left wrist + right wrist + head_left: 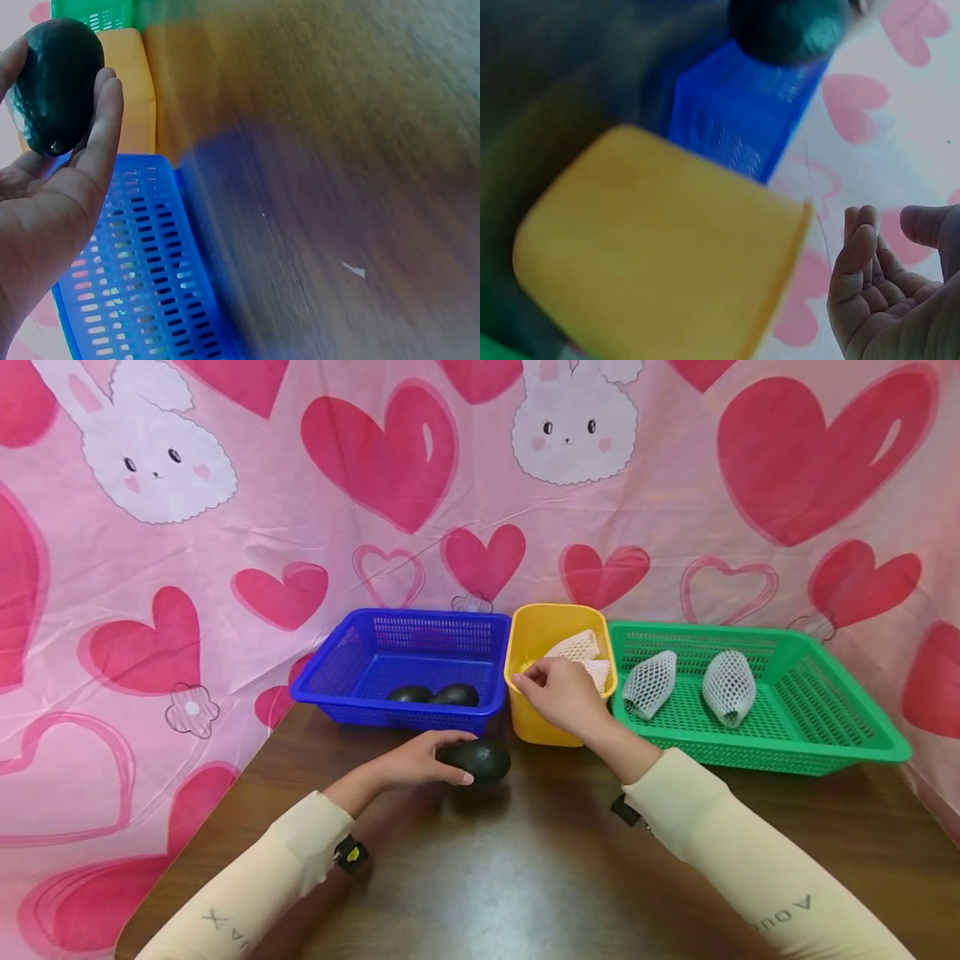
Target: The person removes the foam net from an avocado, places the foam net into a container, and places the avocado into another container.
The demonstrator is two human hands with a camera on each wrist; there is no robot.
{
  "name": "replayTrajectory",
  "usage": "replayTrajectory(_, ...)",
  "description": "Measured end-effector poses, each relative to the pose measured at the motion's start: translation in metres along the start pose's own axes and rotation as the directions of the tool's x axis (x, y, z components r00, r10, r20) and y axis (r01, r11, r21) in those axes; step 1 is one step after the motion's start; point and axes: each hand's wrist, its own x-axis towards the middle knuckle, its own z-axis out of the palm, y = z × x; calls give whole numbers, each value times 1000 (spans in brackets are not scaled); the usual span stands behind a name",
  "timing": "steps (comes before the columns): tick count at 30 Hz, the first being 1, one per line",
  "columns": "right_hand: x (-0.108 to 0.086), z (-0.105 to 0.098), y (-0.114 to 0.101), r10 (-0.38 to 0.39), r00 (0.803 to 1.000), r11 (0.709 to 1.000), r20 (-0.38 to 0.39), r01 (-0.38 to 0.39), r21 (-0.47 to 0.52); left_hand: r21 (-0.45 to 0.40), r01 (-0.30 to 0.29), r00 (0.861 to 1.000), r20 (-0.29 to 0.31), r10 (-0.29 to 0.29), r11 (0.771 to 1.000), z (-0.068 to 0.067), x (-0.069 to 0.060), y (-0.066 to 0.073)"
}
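My left hand [420, 762] grips a dark green avocado [483, 762] with thumb and fingers, just in front of the blue basket. In the left wrist view the avocado [60, 86] sits between thumb and fingertips. My right hand [562, 693] is over the mouth of the yellow bin [543, 722]. Its fingers are loosely bent and the thumb stands apart; the right wrist view shows nothing in the hand [889, 289]. Pale foam net sleeves [576, 646] lie inside the bin, partly hidden by that hand.
The blue basket [405, 714] at the left holds two avocados [455, 695]. A green basket [780, 756] at the right holds two fruits in white foam nets [729, 687]. All stand on a brown wooden table [480, 877], before a pink heart-patterned cloth [420, 568].
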Motion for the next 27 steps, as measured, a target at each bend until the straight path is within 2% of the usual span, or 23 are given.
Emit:
replayTrajectory(7,-3,37,-5,32,995,998,91,-36,43,14,2,1000,6,-2,1000,-4,-6,-5)
replayTrajectory(12,-6,55,-2,36,991,999,126,-37,4,7,4,1000,13,-4,1000,-8,-10,-9)
replayTrajectory(16,-6,65,1,97,983,995,155,-99,4,15,10,1000,2,-10,1000,-11,-13,-11)
replayTrajectory(19,-5,74,4,143,973,985,182,-157,67,18,15,1000,-7,-15,1000,-13,-16,-13)
replayTrajectory(23,-3,84,7,186,962,951,201,-228,210,10,7,1000,-1,-7,1000,-15,-19,-15)
replayTrajectory(25,-2,88,8,209,954,910,214,-270,314,8,-10,1000,5,10,1000,-16,-20,-15)
replayTrajectory(27,-2,91,7,227,945,853,237,-310,419,3,-28,1000,7,27,1000,-17,-21,-14)
